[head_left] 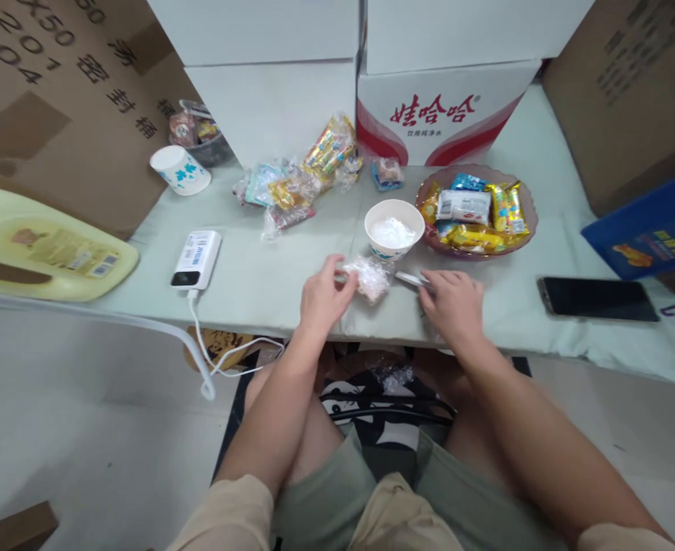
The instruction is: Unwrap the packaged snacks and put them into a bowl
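Observation:
A small lump in crinkled clear plastic wrap (372, 280) lies on the cloth-covered table, a little in front of a paper cup (393, 228). My left hand (327, 297) is at its left edge, thumb and forefinger curled onto the wrap. To the right, my right hand (455, 304) rests on the table with its fingers closed around a slim pale tool (411, 280), whose tip points at the wrapped lump. Which kind of tool it is cannot be made out. Something whitish and shiny like plastic shows inside the cup.
Right of the cup stands a glass bowl (529, 226) of packaged snacks. More wrapped snacks (297, 187) lie before white cartons (446, 115). A tipped paper cup (180, 170), a power bank (197, 259) with cable, a yellow jug (56, 245) and a phone (598, 298) flank the area.

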Motion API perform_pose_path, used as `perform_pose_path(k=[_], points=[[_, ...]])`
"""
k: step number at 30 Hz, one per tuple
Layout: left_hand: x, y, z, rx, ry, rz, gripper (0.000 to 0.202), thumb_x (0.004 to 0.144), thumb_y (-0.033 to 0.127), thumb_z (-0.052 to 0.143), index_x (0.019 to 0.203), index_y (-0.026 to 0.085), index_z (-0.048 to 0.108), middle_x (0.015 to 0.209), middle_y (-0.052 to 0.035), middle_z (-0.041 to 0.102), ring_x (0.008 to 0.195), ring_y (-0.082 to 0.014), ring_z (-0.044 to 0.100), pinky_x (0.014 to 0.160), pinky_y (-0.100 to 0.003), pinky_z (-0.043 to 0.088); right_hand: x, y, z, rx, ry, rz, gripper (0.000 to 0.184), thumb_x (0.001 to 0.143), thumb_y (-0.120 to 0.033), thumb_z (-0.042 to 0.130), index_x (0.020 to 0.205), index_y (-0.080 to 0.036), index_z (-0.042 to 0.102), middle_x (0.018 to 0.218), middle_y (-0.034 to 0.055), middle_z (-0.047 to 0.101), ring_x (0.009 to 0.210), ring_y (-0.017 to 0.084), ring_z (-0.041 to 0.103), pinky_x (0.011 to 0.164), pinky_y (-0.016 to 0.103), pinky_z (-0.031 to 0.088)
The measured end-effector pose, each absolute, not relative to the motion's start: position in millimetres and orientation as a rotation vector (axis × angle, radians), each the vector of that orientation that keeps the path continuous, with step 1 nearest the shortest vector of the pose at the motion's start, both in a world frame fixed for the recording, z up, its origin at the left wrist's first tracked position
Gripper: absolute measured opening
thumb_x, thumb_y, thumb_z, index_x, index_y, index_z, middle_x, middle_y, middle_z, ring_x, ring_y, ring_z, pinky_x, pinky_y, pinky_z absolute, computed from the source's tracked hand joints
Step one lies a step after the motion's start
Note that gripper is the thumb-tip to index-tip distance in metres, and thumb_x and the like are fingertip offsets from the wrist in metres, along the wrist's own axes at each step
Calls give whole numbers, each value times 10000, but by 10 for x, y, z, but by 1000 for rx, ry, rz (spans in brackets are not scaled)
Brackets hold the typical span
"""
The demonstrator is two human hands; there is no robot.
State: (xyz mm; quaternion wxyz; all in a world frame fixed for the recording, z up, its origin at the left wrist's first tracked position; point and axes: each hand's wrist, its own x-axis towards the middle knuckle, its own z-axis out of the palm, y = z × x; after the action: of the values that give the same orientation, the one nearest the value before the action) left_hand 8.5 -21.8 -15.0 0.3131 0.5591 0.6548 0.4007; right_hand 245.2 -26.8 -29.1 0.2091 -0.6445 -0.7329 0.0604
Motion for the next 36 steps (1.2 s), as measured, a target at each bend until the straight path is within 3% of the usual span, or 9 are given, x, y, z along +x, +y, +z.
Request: perform_pose_path(k=[3, 6, 12, 15, 20, 24, 28, 33, 36], points=[[52, -188, -146, 1731, 1725, 1171, 485, 755, 380, 760, 1200, 251, 618, 1278, -116, 588, 1149, -286, 599, 995, -434, 499, 2434, -266, -286, -1694, -2009, 208, 361, 911, -188, 469, 1186, -187, 703, 1184, 162, 720, 1131, 323, 590, 983, 492, 396], [-12, -149, -180, 1879, 1503, 1001, 472, 695, 377, 810, 1122, 230, 672, 1311, -119, 590, 1273, -311, 544, 1107, -454, 427, 2374, -275, -329, -1519, -2050, 363, 388, 903, -232, 483, 1240, -156, 660, 1221, 173, 702, 1146, 315, 610, 1011, 474, 440], [-6, -146, -189, 1582, 1357, 980, 246, 832, 435, 645, 879, 195, 678, 912, -56, 688, 857, -199, 661, 688, -286, 520, 2180, -319, -406, -1243, -2016, 623, 525, 855, -298, 591, 1370, -207, 543, 1277, 141, 684, 1165, 304, 639, 996, 477, 501], [-13, -127, -155, 1253, 1356, 1075, 227, 806, 420, 656, 803, 199, 607, 703, 1, 617, 654, -156, 639, 560, -242, 471, 2192, -304, -374, -1181, -1945, 612, 311, 865, -227, 557, 1162, -236, 651, 1016, 82, 727, 950, 252, 683, 876, 413, 538], [-209, -50, -167, 894, 1647, 1197, 119, 766, 227, 591, 881, 206, 615, 674, 24, 586, 549, -132, 605, 496, -223, 426, 2502, -153, -341, -1321, -1720, 430, 128, 836, -201, 543, 846, -237, 665, 848, 52, 687, 839, 232, 661, 797, 386, 534], [-391, -33, -251, 1184, 1810, 1158, 398, 732, 142, 541, 1093, 226, 686, 1034, -41, 687, 786, -174, 668, 725, -310, 548, 2611, -111, -345, -1399, -1637, 348, 198, 809, -199, 514, 933, -225, 667, 889, 71, 681, 882, 249, 657, 822, 406, 533], [-423, -40, -296, 1622, 1741, 1068, 247, 755, 239, 646, 980, 207, 744, 1201, -82, 653, 1159, -253, 619, 1086, -401, 455, 2399, -169, -320, -1189, -1892, 441, 449, 796, -312, 623, 1233, -211, 608, 1198, 125, 686, 1127, 301, 630, 974, 469, 493], [-386, -25, -252, 1798, 1585, 1233, 179, 812, 362, 696, 846, 203, 770, 1163, -83, 668, 1157, -246, 622, 1079, -413, 461, 2325, -150, -256, -1215, -1891, 475, 131, 878, -254, 545, 892, -241, 675, 846, 56, 727, 868, 243, 686, 870, 419, 512], [-370, -50, -190, 1764, 1475, 1444, 218, 778, 441, 761, 833, 231, 782, 1156, -66, 688, 1147, -234, 629, 1069, -417, 467, 2465, -174, -217, -1233, -1682, 478, 99, 870, -258, 555, 822, -242, 640, 897, 59, 733, 913, 243, 698, 874, 405, 526]])
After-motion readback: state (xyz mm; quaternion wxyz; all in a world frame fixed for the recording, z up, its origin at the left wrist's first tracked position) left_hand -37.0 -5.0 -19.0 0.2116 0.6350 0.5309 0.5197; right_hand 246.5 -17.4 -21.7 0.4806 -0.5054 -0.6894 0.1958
